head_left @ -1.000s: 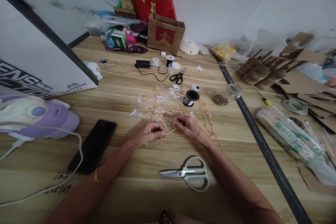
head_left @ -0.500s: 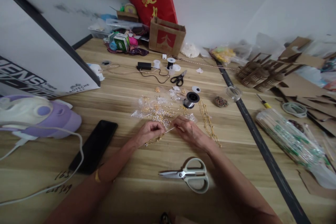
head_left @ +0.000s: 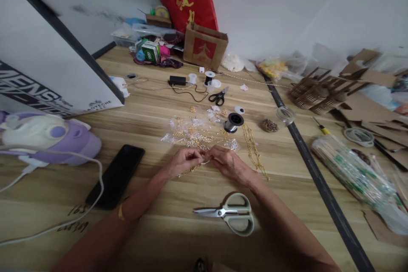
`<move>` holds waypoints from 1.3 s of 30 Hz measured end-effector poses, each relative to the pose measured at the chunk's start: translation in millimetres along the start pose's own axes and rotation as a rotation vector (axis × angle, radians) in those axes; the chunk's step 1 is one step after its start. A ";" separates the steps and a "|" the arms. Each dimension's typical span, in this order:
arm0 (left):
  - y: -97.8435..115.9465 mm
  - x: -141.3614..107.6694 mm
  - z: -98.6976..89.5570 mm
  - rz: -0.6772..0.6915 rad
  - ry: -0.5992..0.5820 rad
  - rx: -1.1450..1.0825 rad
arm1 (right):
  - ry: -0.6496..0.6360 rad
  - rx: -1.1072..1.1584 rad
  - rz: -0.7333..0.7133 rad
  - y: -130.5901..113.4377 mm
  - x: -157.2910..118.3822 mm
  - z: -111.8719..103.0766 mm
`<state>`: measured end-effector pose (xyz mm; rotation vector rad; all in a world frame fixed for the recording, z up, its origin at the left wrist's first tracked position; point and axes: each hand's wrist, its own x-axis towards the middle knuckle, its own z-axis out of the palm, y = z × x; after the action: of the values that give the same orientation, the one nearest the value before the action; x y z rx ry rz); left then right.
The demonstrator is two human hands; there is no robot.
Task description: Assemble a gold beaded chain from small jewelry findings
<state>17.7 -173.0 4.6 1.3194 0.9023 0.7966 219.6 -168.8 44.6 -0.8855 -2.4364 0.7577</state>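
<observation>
My left hand (head_left: 184, 161) is closed in a pinch, with a gold beaded strand (head_left: 190, 171) hanging from its fingers and trailing on the table. Close against it, my right hand (head_left: 225, 162) pinches a thin pale strip (head_left: 206, 162); I cannot tell what it is made of. The fingertips of both hands nearly meet and hide part of the work. Just beyond them lies a pile of gold and clear beads (head_left: 197, 139) with small plastic bags (head_left: 178, 124). Nearer to me, light-handled scissors (head_left: 237, 213) rest slightly apart-bladed on the table.
A wire spool (head_left: 233, 123) and gold chains (head_left: 251, 146) lie beyond my right hand. Black scissors (head_left: 218, 96) sit farther back. On the left are a black phone (head_left: 116, 176), a purple-and-white device (head_left: 54, 138) and a large box (head_left: 57, 59). Wrapped sticks (head_left: 353, 178) lie at right.
My hands have come closer together, and less of the pale strip shows between them. The view has shifted slightly; the things on the table stay in place.
</observation>
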 end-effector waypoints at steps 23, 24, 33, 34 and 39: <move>-7.3 1.2 -0.6 -0.025 -0.072 0.008 | 0.022 0.024 0.067 -5.4 1.7 10.0; -6.2 1.0 -0.6 -0.031 -0.074 0.007 | 0.023 0.020 0.072 -4.9 1.7 10.0; -2.1 0.9 -0.8 -0.051 -0.056 0.003 | 0.017 0.012 0.060 -1.6 2.9 1.9; -2.1 0.9 -0.8 -0.051 -0.056 0.003 | 0.014 0.015 0.064 -1.9 3.2 0.5; -2.8 1.1 -0.6 -0.049 -0.064 0.002 | 0.014 0.044 0.081 -5.3 4.3 -2.6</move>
<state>17.6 -172.0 1.7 1.3125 0.8815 0.7122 215.7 -168.4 50.8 -0.9736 -2.3749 0.8284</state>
